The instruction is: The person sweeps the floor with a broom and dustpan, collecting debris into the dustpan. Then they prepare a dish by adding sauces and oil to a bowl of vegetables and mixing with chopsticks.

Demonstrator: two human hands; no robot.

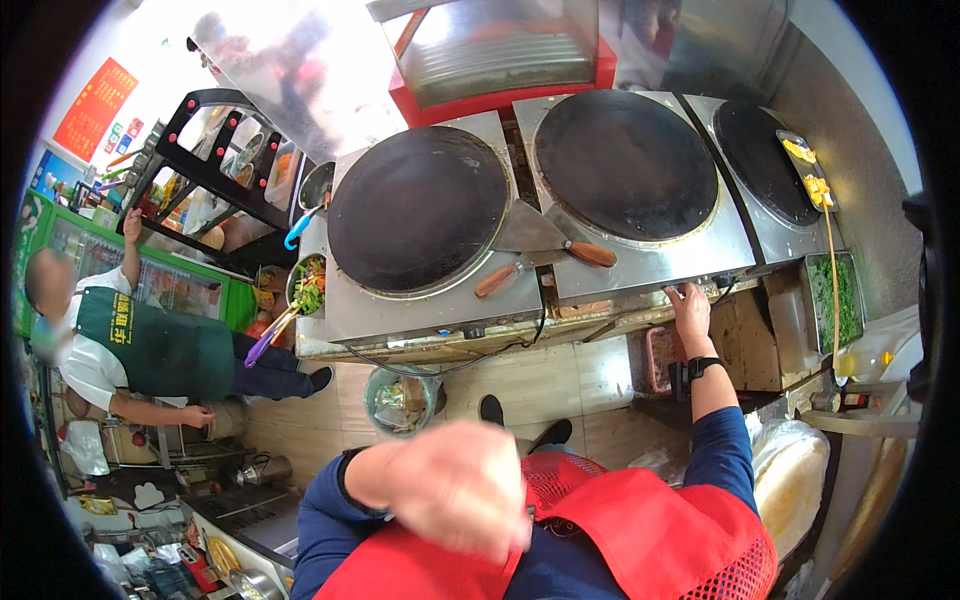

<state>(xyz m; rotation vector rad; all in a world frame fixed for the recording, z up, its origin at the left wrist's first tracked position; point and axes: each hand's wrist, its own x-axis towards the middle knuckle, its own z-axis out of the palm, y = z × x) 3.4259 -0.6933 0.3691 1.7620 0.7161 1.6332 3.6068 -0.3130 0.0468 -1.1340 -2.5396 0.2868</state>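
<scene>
My right hand [688, 311] reaches to the front panel of the middle round griddle [626, 165]. Its thumb and fingers pinch a small control knob there, mostly covered by the fingertips. Close to my chest, my left hand [457, 487] is blurred and its fingers are unclear. A broad metal scraper [529, 229] with a wooden handle lies across the gap between the middle griddle and the left griddle [420, 210]. Beneath it rests a second scraper, its wooden handle [499, 280] pointing left. Both dark griddle plates are bare.
A third griddle [765, 161] stands right, with a tray of yellow food [801, 150] at its edge. Chopped greens fill a metal pan [834, 300]. Left are a salad bowl [307, 283] and a person in a green apron [157, 341]. A bin [401, 401] stands on the floor.
</scene>
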